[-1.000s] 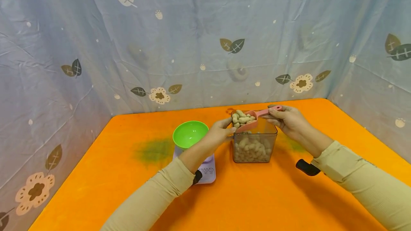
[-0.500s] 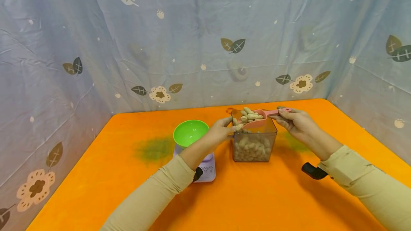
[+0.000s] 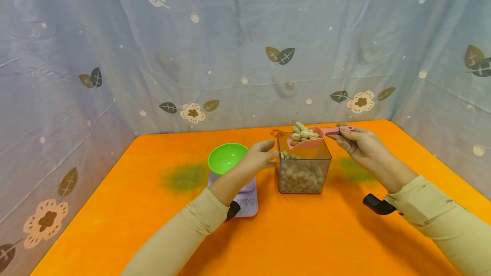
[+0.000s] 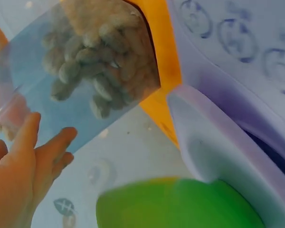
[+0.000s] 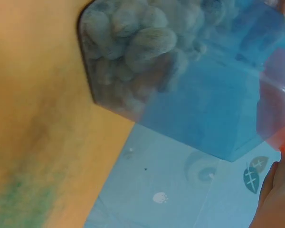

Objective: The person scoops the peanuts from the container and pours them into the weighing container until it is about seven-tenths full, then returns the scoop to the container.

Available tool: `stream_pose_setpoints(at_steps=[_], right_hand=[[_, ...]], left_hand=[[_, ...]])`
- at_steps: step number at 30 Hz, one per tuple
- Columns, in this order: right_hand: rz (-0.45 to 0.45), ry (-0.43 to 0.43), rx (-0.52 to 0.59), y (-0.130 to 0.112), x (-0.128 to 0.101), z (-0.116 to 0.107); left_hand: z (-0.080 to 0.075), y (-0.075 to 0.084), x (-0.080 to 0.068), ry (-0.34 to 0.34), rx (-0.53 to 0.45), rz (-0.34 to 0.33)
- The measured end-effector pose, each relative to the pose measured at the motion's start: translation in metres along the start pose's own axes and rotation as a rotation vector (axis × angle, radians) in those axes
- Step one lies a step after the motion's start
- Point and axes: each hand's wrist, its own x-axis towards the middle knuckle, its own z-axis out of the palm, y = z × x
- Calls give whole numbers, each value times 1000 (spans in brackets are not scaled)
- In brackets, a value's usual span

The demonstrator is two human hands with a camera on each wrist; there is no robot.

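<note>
A clear square container [image 3: 304, 169], about half full of peanuts, stands on the orange table [image 3: 307, 233]. My right hand [image 3: 354, 139] pinches the handle of a pink scoop [image 3: 308, 139] heaped with peanuts [image 3: 304, 132]. It holds the scoop level just above the container's rim. My left hand [image 3: 262, 153] reaches toward the container's upper left wall with straight fingers and holds nothing. In the left wrist view those fingers [image 4: 31, 152] lie close beside the container [image 4: 85, 61]. The right wrist view shows the container [image 5: 180, 71] from below, with the hand's edge [image 5: 275, 199] at the lower right.
A green bowl [image 3: 227, 158] sits on a lilac kitchen scale [image 3: 249, 202] just left of the container; both show again in the left wrist view as the bowl [image 4: 180, 204] and scale [image 4: 237, 118]. A blue patterned cloth [image 3: 230, 54] walls the table at the back and sides.
The right hand raised the loaded scoop up and to the right, clear of the container's rim. The left hand drew back from the scoop's peanuts and straightened its fingers.
</note>
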Motion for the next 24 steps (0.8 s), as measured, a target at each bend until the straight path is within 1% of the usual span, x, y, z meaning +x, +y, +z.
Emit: stream_pose_setpoints(at_steps=[2,5,7,12,17,19,24], right_hand=[[-2,-12,2,0,0,2],[-2,-30,34,0,0,7],[-2,-42,59,0,1,11],[-10,-45,47,6,6,24],[-3,-33,22,13,12,35],[0,-26,19,16,14,39],[9,-16,31,22,20,48]], left_hand=[[-7,0,-7,9,5,11],[-19,2,-19,28,23,40],[-28,4,-26,52,32,65],[-49,9,-41,115,68,101],[-70,11,-53,162,176,117],[-77,11,-57,194,221,116],[-95,8,-64,259,290,118]])
